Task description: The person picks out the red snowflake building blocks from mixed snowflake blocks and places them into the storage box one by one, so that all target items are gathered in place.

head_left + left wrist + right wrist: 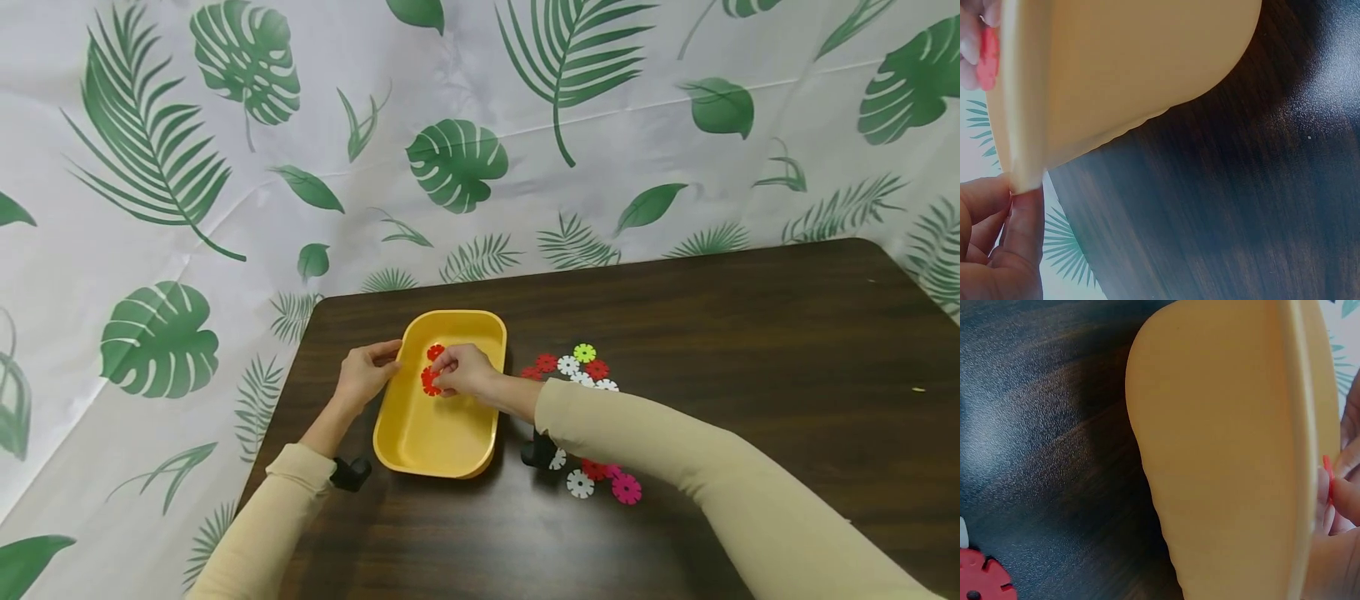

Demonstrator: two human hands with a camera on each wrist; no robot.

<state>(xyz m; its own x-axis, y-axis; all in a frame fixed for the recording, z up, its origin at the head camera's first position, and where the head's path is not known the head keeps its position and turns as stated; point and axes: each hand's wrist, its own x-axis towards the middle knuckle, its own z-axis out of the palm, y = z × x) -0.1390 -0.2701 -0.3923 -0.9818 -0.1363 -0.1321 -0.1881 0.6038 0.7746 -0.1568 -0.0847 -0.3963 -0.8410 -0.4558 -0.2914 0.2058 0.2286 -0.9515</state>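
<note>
Pinching the yellow tub (442, 442) by its rim at about 10 o'clock, with thumb and fingers of the left hand (367, 372) clamped together on the edge, probably to stop any sliding on the dark table (750, 358). Holding the right hand (467, 371) in over the rim near 3 o'clock, fingertips together on a red notched disc (427, 382); gripping it near its edge, presumably for finer control.

Inside the tub, just off its centre toward 11 o'clock: that pinched disc. Cannot tell whether touching the tub's floor or just above. Also inside, a little farther toward 12 o'clock: a second red disc (432, 353), apparently lying flat, perhaps touching the fingers, perhaps apart.

Outside, scattered from 2 to 4 o'clock, partly hidden by the right sleeve (637, 425): white discs (562, 365), more red discs (542, 362), a lime disc (579, 353), pink discs (622, 482). Likely placed there for easy reach from the right.
</note>
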